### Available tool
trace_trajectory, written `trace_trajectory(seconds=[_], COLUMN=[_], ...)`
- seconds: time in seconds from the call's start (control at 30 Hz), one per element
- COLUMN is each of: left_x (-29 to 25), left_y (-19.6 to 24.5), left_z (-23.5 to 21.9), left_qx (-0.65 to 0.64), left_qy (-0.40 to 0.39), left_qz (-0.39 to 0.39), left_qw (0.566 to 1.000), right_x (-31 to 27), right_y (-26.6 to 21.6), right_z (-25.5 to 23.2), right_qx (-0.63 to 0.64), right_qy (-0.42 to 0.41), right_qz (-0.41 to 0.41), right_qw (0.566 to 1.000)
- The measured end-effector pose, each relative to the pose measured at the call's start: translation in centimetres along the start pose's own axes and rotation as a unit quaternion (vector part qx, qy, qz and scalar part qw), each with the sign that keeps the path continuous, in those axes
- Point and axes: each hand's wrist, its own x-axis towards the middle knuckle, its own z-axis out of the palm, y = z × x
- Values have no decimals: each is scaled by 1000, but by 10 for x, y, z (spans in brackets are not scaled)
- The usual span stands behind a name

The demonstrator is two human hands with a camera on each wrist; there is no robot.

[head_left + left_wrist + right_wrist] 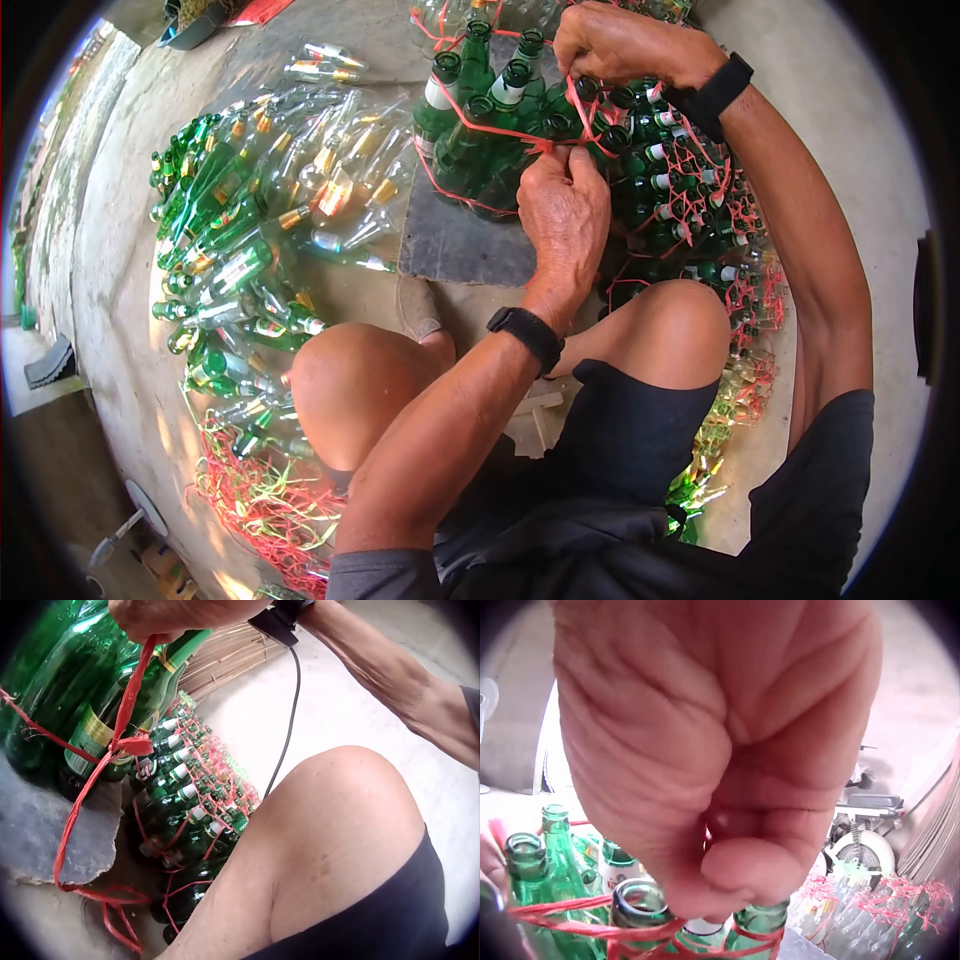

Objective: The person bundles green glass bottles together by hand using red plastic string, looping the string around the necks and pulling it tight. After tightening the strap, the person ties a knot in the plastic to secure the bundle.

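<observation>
Several green glass bottles (447,105) stand upright in a cluster on a dark slab (465,250), with red plastic twine (480,122) running around their necks and lower sides. At the near side of the cluster, my left hand (565,215) pinches the twine between thumb and fingers. My right hand (635,45) is raised over the far right bottles and grips another stretch of it. In the left wrist view a taut red strand (129,701) runs down from that hand to a knot beside a labelled bottle. The right wrist view shows the fingers (754,870) curled in close above the bottle mouths.
Clear and green loose bottles (340,190) lie heaped at the left. Rows of twine-tied green bottles (665,190) stand at the right. A tangle of red and yellowish twine (265,505) lies at lower left. My bent knees (365,390) flank the slab's near side.
</observation>
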Motion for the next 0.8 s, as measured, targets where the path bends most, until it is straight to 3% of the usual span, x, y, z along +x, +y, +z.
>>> trace_trajectory(seconds=[0.13,0.23,0.53,0.67,0.73,0.77,0.8], left_x=[0,-2,-1,2,4,4,4], left_y=[1,2,3,-1,-3,-3,0], left_z=[-3,-7,-26,-34,-42,-45,-48], left_qx=[36,45,20,-22,-11,0,1], left_qy=[-3,-1,3,4,-6,-16,-16], left_qz=[4,11,-14,-8,-17,-25,-24], left_qw=[999,999,1000,1000,1000,1000,1000], right_x=[14,18,21,12,4,-1,-8], right_y=[-9,-14,-11,-8,-8,-9,-18], right_z=[-14,-10,-5,4,14,19,22], right_qx=[17,21,70,92,144,144,143], right_qy=[-122,-133,-177,-143,-48,-47,5], right_qz=[96,153,158,132,122,121,164], right_qw=[988,979,969,977,981,981,976])
